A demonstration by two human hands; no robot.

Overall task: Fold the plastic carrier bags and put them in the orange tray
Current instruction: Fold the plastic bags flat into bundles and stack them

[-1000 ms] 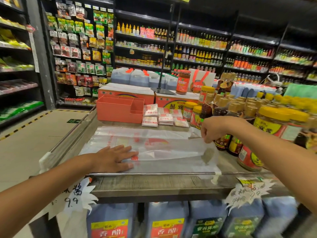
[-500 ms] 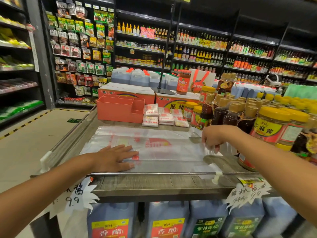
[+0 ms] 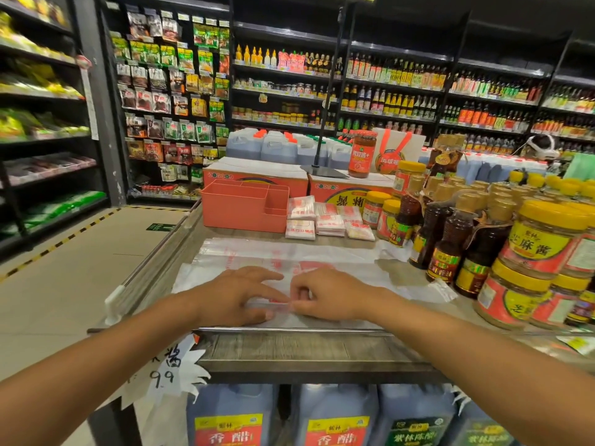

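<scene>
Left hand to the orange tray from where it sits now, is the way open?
Probably yes. The orange tray stands straight beyond the left hand, with only the flat carrier bag lying between them; the bottles and jars crowd the right side only.

I'm looking into a grocery shop: long shelves [image 3: 399, 48] of sauce bottles [image 3: 396, 77], hanging snack packets [image 3: 161, 101], stacked jars [image 3: 544, 239] on a display stand, and a handwritten price tag [image 3: 167, 371].
</scene>
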